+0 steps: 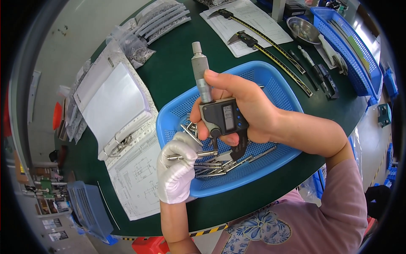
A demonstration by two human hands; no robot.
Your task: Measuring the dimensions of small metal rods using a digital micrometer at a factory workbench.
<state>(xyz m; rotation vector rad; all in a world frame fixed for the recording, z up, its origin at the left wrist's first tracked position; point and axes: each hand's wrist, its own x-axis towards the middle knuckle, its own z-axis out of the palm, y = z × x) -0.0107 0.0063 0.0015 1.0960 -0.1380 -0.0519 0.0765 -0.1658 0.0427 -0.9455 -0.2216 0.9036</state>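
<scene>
My right hand (249, 101), bare, is wrapped round a digital micrometer (220, 116) with its thumb at the silver barrel. The small display and blue buttons face up. In a white glove, my left hand (174, 173) pinches a slim metal pin (205, 154) whose far end reaches to the micrometer's jaws; whether the jaws touch it is hard to make out. Both hands are over a blue perforated basket (253, 180). Several loose metal pins (211, 168) lie in the basket, partly hidden beneath my hands.
An open ring binder (112, 97) and drawing sheets (141, 178) lie to the left. Bagged parts (158, 21) are at the back. Two digital calipers (270, 55) rest on papers behind the basket. A metal bowl (302, 29) and another blue basket (347, 55) stand at the right.
</scene>
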